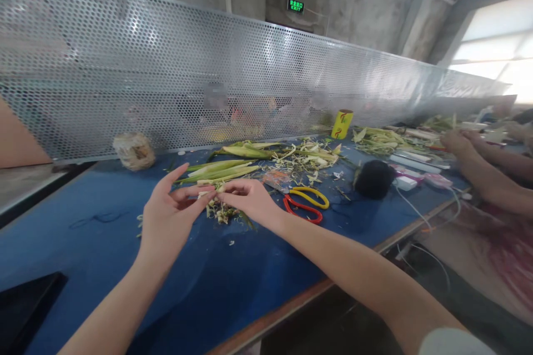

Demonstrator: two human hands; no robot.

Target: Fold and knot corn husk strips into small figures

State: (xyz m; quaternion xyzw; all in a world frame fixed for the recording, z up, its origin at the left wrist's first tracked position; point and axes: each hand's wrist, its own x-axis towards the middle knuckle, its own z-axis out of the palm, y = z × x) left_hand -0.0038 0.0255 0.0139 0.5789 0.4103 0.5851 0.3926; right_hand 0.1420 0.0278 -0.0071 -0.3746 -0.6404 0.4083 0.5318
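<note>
My left hand (169, 213) is closed in a pinch, its index finger and thumb meeting the fingers of the other hand. My right hand (255, 202) pinches from the other side. Between the fingertips is a small pale plant piece (210, 193), mostly covered by the fingers. Just below hangs or lies a clump of curly pale-green plant scraps (222, 212); I cannot tell whether it is attached. Long green leaves like corn husks (225, 170) lie behind the hands. To the right rest scissors (307, 205) with one red and one yellow handle loop.
More husks and shreds (308, 155) cover the back of the blue table (95, 244). A yellow can (342, 124), a wrapped roll (134, 151) and a black fuzzy ball (373, 178) stand about. A perforated metal screen (175, 66) rises behind. Another person's arms (487, 172) are at right.
</note>
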